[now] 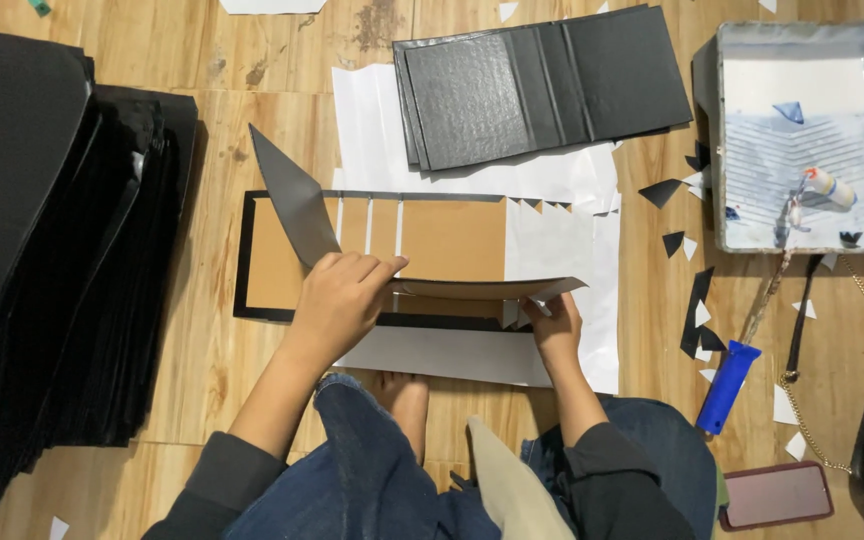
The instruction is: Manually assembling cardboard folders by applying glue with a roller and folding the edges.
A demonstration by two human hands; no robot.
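A brown cardboard cover (452,238) made of several panels lies on a black sheet (244,300) on white paper (562,250). My left hand (337,300) pinches the near black flap (482,290) and lifts it over the cardboard's front edge. My right hand (552,325) holds the same flap near its right corner. Another black flap (292,200) at the left stands folded up.
A tall pile of black sheets (42,250) fills the left. Finished black covers (542,85) lie at the back. A white paint tray (807,140) with a small roller, its blue handle (724,388), paper offcuts, a chain and a phone (777,495) sit at the right.
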